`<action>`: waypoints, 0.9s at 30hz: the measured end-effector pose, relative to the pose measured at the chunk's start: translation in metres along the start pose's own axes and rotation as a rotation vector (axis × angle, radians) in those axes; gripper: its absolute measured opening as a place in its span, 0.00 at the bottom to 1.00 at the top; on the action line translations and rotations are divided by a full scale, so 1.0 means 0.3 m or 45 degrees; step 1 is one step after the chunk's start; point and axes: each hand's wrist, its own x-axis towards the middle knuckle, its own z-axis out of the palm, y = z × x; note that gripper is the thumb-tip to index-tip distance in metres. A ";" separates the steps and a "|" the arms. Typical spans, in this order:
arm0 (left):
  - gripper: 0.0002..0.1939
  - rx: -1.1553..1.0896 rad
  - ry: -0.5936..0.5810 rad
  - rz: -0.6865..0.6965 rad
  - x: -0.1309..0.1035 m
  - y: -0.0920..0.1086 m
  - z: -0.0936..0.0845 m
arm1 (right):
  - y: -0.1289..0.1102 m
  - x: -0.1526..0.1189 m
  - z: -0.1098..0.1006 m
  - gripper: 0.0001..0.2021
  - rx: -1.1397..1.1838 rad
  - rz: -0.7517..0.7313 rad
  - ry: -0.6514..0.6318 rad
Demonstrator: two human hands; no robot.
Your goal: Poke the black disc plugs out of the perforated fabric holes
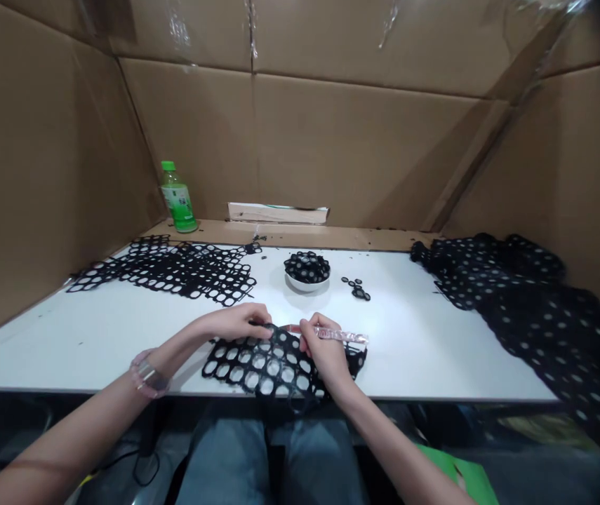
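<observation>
In the head view, a piece of black fabric full of round holes (257,365) lies at the table's front edge and hangs slightly over it. My left hand (241,321) pinches its upper edge between thumb and fingers. Held like a pen in my right hand (325,351) is a slim tool with a shiny pinkish handle (344,335). Its reddish front end points left at the fabric, close to my left fingertips; the exact tip is too small to make out. Beyond my hands stands a white bowl (307,285) heaped with black-rimmed discs (307,266).
Several loose discs (360,292) lie right of the bowl. Black holed netting (184,270) spreads over the back left, near a green bottle (180,203). A large black dotted fabric (536,315) covers the right side and hangs off the front. Cardboard walls (331,140) enclose the white table (121,344).
</observation>
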 end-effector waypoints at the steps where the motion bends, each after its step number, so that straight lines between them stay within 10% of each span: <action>1: 0.16 -0.020 -0.003 0.018 0.000 -0.003 -0.007 | -0.001 -0.001 -0.003 0.15 -0.008 0.012 -0.005; 27: 0.12 0.062 0.163 0.126 -0.042 0.053 -0.009 | -0.010 -0.014 0.024 0.13 -0.114 -0.008 -0.140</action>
